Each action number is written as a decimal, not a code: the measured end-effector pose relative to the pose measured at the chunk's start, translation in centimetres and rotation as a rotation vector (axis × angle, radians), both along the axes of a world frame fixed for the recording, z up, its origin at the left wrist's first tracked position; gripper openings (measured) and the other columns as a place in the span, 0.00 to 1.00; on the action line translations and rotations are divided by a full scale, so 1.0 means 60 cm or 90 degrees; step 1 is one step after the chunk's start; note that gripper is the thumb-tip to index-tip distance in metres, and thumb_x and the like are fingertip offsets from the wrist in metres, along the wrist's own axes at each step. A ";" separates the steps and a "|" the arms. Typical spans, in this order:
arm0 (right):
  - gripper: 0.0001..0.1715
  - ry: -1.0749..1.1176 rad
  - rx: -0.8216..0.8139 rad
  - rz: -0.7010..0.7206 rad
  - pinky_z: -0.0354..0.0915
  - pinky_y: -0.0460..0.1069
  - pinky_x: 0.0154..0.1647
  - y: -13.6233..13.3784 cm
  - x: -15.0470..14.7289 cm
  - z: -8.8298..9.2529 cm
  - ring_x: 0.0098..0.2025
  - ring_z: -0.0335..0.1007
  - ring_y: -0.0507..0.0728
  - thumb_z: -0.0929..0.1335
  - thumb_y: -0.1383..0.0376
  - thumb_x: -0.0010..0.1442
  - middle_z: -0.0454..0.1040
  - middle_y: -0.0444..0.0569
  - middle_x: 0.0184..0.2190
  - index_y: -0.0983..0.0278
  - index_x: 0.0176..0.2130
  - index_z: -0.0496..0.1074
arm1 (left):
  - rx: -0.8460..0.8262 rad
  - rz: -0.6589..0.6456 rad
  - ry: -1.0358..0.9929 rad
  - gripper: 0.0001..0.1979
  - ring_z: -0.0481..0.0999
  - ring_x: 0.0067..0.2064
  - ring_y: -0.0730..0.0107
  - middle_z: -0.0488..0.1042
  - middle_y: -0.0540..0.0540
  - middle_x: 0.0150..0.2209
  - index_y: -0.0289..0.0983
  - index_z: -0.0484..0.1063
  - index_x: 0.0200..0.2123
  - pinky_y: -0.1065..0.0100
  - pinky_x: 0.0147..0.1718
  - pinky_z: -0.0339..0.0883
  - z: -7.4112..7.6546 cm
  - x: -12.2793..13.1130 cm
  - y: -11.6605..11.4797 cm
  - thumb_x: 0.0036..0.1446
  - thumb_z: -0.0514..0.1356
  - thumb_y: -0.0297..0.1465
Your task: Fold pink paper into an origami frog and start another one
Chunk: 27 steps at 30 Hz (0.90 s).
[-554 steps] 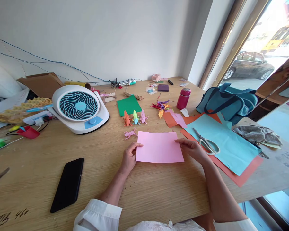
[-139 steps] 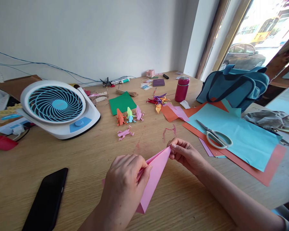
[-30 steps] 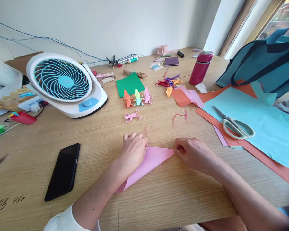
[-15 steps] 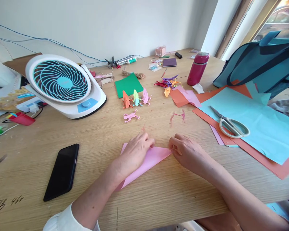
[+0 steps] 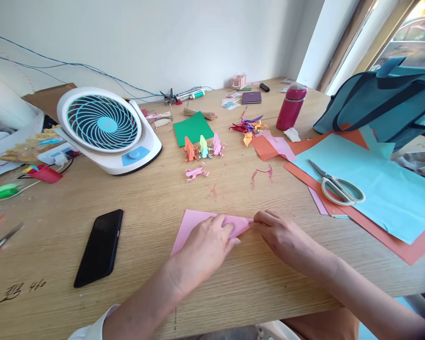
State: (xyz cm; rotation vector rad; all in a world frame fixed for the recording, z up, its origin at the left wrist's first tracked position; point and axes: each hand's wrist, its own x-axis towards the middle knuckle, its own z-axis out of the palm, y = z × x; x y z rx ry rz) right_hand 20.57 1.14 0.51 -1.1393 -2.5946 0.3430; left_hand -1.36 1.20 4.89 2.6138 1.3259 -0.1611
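Observation:
A sheet of pink paper [image 5: 191,226], folded over into a triangle, lies on the wooden table in front of me. Across it rests my left hand [image 5: 210,241], its fingers flat on the paper and the thumb held apart. My right hand [image 5: 274,229] pinches the paper's pointed right corner between thumb and fingers. Part of the folded sheet is hidden under my left hand and forearm. Beyond the hands, a flat pink paper frog [image 5: 197,173] lies below a row of upright folded figures in orange [image 5: 189,150], green [image 5: 203,147] and pink [image 5: 217,144].
A black phone [image 5: 99,248] lies at the left, with a white fan [image 5: 127,158] behind it. At the right, scissors [image 5: 335,184] rest on large blue paper [image 5: 382,189]. A magenta bottle [image 5: 291,108] and a teal bag [image 5: 378,101] stand farther back.
My left hand has slid down and right over the paper, its fingers flatter now, uncovering more of the upper left. My right hand stays at the corner. The view has shifted slightly.

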 end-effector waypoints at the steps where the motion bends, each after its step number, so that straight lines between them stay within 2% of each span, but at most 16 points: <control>1: 0.15 -0.010 0.026 0.008 0.62 0.51 0.37 -0.007 0.001 -0.002 0.35 0.63 0.57 0.59 0.77 0.64 0.69 0.53 0.36 0.68 0.36 0.72 | 0.020 0.006 0.006 0.16 0.73 0.49 0.56 0.73 0.40 0.46 0.37 0.71 0.53 0.58 0.47 0.69 -0.004 0.006 -0.011 0.66 0.56 0.37; 4: 0.12 -0.034 0.112 0.007 0.65 0.53 0.38 -0.020 -0.001 -0.012 0.36 0.64 0.59 0.61 0.75 0.63 0.70 0.56 0.37 0.71 0.41 0.73 | 0.093 0.014 0.034 0.27 0.72 0.50 0.54 0.72 0.40 0.47 0.41 0.61 0.64 0.55 0.48 0.69 -0.017 0.025 -0.036 0.64 0.58 0.42; 8: 0.11 -0.030 0.148 -0.019 0.66 0.53 0.39 -0.024 -0.004 -0.024 0.37 0.65 0.60 0.64 0.73 0.62 0.72 0.57 0.38 0.72 0.44 0.73 | 0.166 0.031 0.130 0.34 0.73 0.48 0.49 0.72 0.35 0.46 0.37 0.59 0.66 0.51 0.49 0.67 -0.021 0.046 -0.051 0.62 0.57 0.47; 12: 0.13 -0.009 0.157 -0.043 0.67 0.55 0.40 -0.027 -0.003 -0.030 0.39 0.66 0.61 0.65 0.72 0.63 0.73 0.56 0.40 0.70 0.47 0.73 | 0.157 0.066 0.138 0.35 0.72 0.52 0.47 0.70 0.33 0.55 0.41 0.60 0.66 0.49 0.53 0.64 -0.030 0.057 -0.050 0.60 0.58 0.50; 17: 0.16 0.030 0.145 -0.059 0.67 0.55 0.41 -0.032 -0.002 -0.031 0.39 0.66 0.61 0.62 0.75 0.64 0.73 0.56 0.40 0.69 0.49 0.72 | 0.130 0.075 0.120 0.34 0.69 0.56 0.44 0.64 0.36 0.64 0.42 0.59 0.66 0.47 0.52 0.66 -0.048 0.059 -0.051 0.61 0.57 0.49; 27: 0.15 0.022 0.126 -0.067 0.67 0.55 0.40 -0.034 -0.003 -0.027 0.39 0.65 0.61 0.62 0.73 0.64 0.73 0.57 0.40 0.69 0.47 0.72 | 0.136 0.110 0.118 0.37 0.67 0.60 0.39 0.64 0.42 0.65 0.45 0.60 0.66 0.44 0.57 0.62 -0.051 0.065 -0.059 0.58 0.60 0.51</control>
